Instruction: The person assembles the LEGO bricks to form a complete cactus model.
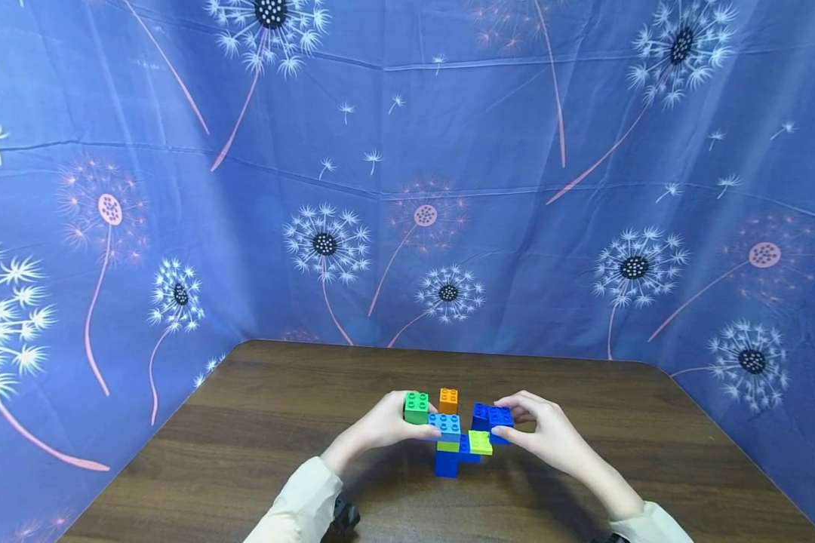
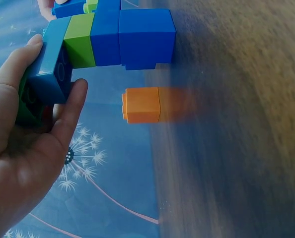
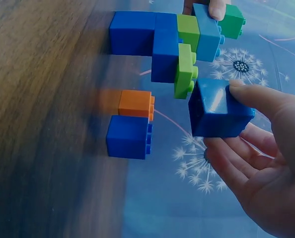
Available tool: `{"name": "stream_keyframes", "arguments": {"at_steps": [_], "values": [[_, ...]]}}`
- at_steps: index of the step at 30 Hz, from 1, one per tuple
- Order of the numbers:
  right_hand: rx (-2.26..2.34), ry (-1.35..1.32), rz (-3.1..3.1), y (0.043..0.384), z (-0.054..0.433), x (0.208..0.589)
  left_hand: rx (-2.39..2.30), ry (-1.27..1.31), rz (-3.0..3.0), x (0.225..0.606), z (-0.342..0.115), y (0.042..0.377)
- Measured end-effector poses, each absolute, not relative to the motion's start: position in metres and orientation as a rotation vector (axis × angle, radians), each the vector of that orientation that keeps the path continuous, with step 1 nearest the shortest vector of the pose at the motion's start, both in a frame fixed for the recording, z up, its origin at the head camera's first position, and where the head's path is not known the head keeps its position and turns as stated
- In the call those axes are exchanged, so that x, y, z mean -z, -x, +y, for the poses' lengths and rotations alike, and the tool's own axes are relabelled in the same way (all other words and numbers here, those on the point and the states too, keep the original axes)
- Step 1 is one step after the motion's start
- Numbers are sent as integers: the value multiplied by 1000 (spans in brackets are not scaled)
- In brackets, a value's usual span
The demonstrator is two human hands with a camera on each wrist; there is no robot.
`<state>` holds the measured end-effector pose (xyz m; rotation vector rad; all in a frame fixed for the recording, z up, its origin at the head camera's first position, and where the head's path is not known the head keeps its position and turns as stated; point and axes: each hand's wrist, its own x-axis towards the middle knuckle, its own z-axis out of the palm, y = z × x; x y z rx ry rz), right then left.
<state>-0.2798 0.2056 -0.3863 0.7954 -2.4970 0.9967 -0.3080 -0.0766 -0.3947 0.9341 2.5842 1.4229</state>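
A joined stack of toy building bricks stands on the table, with dark blue bricks below, a lime brick above them and a light blue brick on top. My left hand pinches the light blue brick between thumb and fingers. Beside it, at the palm, sits a green brick; its join is hidden. My right hand pinches a loose blue brick just above a thin lime brick on the stack's right arm. Whether these two touch, I cannot tell.
An orange brick stands on the wooden table behind the stack. Another blue brick stands behind my right hand's brick. A blue dandelion-print cloth hangs along the table's back and sides. A dark object shows by my left sleeve.
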Motion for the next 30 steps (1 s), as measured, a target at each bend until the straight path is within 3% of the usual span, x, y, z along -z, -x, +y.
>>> {"name": "stream_keyframes", "arguments": {"at_steps": [30], "values": [[-1011, -896, -2471, 279, 200, 388, -1403, -977, 2594, 396, -78, 312]]}}
